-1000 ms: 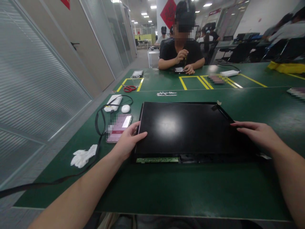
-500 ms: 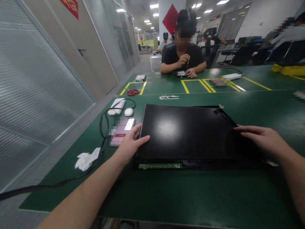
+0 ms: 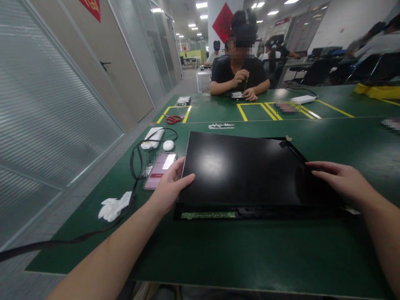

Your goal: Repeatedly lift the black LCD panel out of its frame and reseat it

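Observation:
A glossy black display panel (image 3: 237, 166) lies over a black frame (image 3: 265, 212), its left side tilted up from the frame. Along the front edge a strip of green circuit board (image 3: 208, 215) shows. My left hand (image 3: 175, 181) grips the panel's left edge, thumb on top and fingers beneath. At the right edge, my right hand (image 3: 340, 179) holds the panel between thumb and fingertips; the exact contact is dark and hard to make out. A small pale tab (image 3: 288, 138) sticks up at the frame's far right corner.
Left of the panel lie a phone (image 3: 160, 171), a white earbud case (image 3: 168, 145), a white power bank (image 3: 152, 137), a black cable (image 3: 133, 166) and crumpled white tissue (image 3: 114, 207). Red-handled scissors (image 3: 173, 120) rest farther back. Across the table sits a co-worker (image 3: 240, 75) handling a small device.
The panel's left side has risen slightly, with its far left corner higher. My hands keep their places on its edges. The view has shifted a little.

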`<act>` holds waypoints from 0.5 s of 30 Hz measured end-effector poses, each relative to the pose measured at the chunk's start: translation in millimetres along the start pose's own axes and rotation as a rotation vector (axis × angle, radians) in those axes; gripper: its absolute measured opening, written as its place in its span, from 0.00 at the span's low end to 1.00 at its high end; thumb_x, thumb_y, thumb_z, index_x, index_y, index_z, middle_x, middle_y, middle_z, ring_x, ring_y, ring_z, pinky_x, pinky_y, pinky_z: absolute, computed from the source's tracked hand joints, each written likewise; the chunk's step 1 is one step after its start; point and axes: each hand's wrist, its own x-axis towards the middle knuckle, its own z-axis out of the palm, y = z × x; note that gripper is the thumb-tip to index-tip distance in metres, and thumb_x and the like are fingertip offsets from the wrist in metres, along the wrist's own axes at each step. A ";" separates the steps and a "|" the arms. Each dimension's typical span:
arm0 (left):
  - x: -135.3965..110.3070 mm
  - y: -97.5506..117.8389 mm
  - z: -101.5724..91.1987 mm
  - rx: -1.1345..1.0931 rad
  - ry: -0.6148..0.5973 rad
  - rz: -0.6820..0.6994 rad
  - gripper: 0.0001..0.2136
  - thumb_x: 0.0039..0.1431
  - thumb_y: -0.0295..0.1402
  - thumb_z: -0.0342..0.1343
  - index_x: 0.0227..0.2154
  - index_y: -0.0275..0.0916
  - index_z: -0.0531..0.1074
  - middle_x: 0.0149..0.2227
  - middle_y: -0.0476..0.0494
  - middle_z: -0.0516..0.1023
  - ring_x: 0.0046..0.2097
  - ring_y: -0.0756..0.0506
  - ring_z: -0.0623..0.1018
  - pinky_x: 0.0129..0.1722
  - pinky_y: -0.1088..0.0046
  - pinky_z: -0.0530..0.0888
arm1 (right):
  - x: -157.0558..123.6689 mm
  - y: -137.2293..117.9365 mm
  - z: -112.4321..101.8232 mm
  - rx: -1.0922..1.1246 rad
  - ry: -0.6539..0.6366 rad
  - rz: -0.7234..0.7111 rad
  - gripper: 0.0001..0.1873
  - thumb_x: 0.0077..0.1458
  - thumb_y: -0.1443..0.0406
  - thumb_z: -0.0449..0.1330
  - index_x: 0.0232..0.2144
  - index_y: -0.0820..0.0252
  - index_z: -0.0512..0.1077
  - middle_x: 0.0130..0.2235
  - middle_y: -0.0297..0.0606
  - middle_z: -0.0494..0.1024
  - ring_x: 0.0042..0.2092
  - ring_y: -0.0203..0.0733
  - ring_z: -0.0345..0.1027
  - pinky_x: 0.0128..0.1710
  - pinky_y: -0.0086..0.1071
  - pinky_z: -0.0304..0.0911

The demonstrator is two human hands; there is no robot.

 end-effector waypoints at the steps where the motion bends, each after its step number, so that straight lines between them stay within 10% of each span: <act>1: -0.2 0.4 0.5 -0.011 -0.003 -0.003 0.29 0.44 0.33 0.74 0.52 0.41 0.74 0.58 0.39 0.78 0.63 0.32 0.72 0.63 0.56 0.70 | -0.3 -0.6 0.4 0.004 0.007 -0.006 0.27 0.40 0.51 0.62 0.44 0.49 0.81 0.44 0.39 0.84 0.49 0.58 0.76 0.55 0.53 0.65; 15: -2.9 4.1 4.6 -0.133 -0.091 -0.067 0.43 0.47 0.32 0.73 0.65 0.44 0.60 0.53 0.39 0.82 0.57 0.31 0.79 0.56 0.55 0.77 | -6.5 -15.1 2.3 0.062 0.023 0.042 0.28 0.49 0.54 0.59 0.51 0.56 0.78 0.54 0.44 0.81 0.58 0.56 0.71 0.63 0.48 0.58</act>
